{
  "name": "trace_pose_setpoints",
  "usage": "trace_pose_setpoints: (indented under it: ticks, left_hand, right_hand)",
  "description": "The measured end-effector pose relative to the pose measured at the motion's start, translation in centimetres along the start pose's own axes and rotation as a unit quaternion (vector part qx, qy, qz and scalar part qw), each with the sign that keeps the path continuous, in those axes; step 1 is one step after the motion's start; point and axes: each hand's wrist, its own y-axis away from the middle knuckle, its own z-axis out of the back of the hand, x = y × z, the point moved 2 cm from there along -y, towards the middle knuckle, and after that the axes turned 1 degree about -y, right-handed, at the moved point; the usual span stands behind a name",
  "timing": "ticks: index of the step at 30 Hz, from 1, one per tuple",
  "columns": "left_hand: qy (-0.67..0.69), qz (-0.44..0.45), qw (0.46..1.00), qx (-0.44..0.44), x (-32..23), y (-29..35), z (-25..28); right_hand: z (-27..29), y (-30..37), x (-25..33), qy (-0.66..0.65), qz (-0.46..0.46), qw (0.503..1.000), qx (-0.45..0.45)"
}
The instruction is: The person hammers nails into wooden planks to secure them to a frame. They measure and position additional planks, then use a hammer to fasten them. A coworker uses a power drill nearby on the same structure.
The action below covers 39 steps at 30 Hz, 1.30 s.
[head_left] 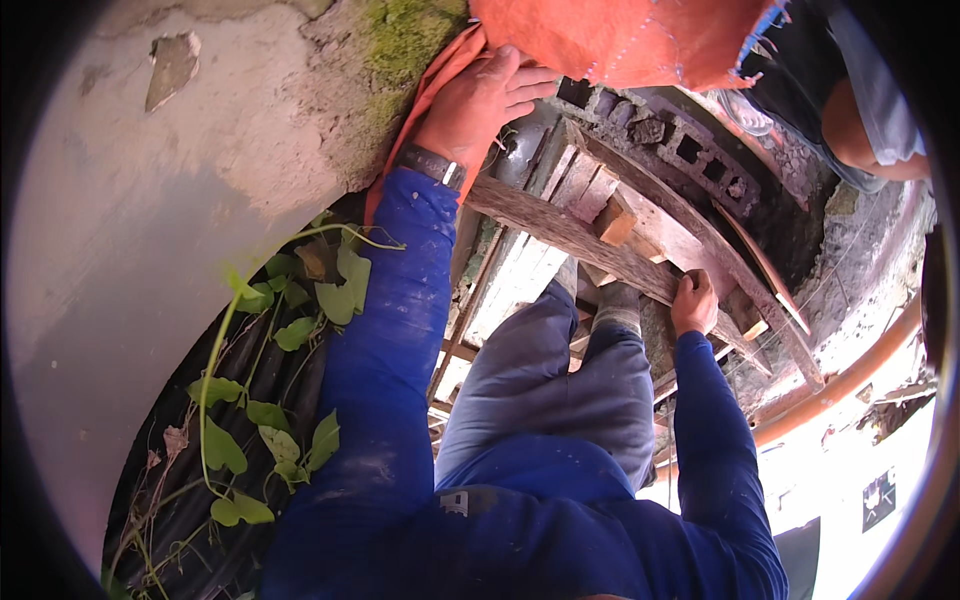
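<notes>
A pale plastered wall (130, 250) fills the left half of the frame, with a moss patch (405, 40) at its upper edge near the top centre. A green leafy vine (285, 330) runs down the lower left, over dark pipes (250, 370) lying beside the wall.

The person's blue sleeves and grey trousers occupy the lower centre. An orange cloth (620, 35) hangs across the top centre of the frame and trails down as a narrow strip along the wall edge.

A weathered wooden plank (570, 235) crosses the centre diagonally, from upper left to lower right. It lies over a stack of wooden slats (520, 280). Behind it, in the upper right, stands a course of hollow bricks (690, 150). An orange pipe (850, 375) curves along the right side. Another person's arm in a grey sleeve (880, 110) shows at the upper right corner.

The left hand (480, 100) is at the top centre, palm on the orange cloth where the cloth meets the wall. Its 4 visible fingers are extended, held close together and pointing right. A wristwatch (430, 165) sits on that wrist.

The right hand (693, 300) is at centre right. Its fingers are curled shut over the lower edge of the wooden plank, gripping it.
</notes>
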Motion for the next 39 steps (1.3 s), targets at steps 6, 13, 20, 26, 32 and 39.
trace_pose_setpoints:
  ticks: [6, 13, 20, 26, 32, 39]
  left_hand:
    - [-0.003, 0.007, 1.000, 0.001, 0.4, 0.1, 0.3]
    - [-0.002, 0.000, 1.000, -0.007, -0.4, 0.0, -0.1]
    - [0.001, 0.007, 1.000, 0.011, 0.1, -0.1, 0.8]
    - [0.010, 0.003, 1.000, 0.017, 0.2, -0.3, 0.7]
    - [0.014, 0.009, 1.000, 0.017, 0.0, -0.1, 0.5]
    - [0.012, 0.013, 1.000, 0.003, -0.2, 0.0, 0.4]
  right_hand:
    - [-0.3, -0.2, -0.3, 0.001, 0.004, 1.000, -0.006]
    - [-0.4, -0.8, -0.1, 0.004, -0.002, 1.000, -0.002]
    - [-0.1, -0.6, 0.4, 0.005, 0.001, 1.000, 0.001]
    - [-0.2, -0.8, 0.2, -0.002, 0.011, 1.000, -0.008]
    - [-0.3, -0.7, 0.2, 0.001, 0.002, 1.000, -0.009]
    - [-0.4, -0.8, 0.1, -0.009, 0.014, 1.000, -0.022]
